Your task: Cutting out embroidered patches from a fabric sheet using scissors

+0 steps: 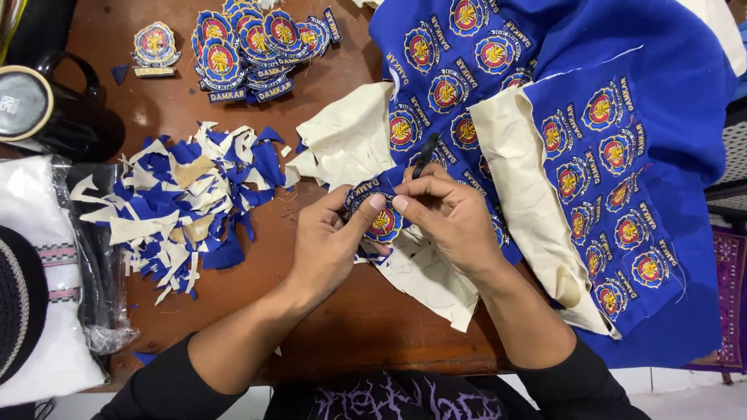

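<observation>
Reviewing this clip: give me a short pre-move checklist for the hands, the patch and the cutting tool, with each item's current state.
1. Left hand grips the round patch: ok, thumb lies on it.
2. Right hand holds the dark tool: ok, its handle end sticks up above the fingers.
3. Tool's cutting end visible: cannot tell, hidden by both hands.
4. Patch free of the blue fabric sheet: cannot tell, the hands hide its edges.
5. Scrap pile away from the hands: ok, it lies to the left.
6. Finished patch stack apart from the scraps: ok.
</observation>
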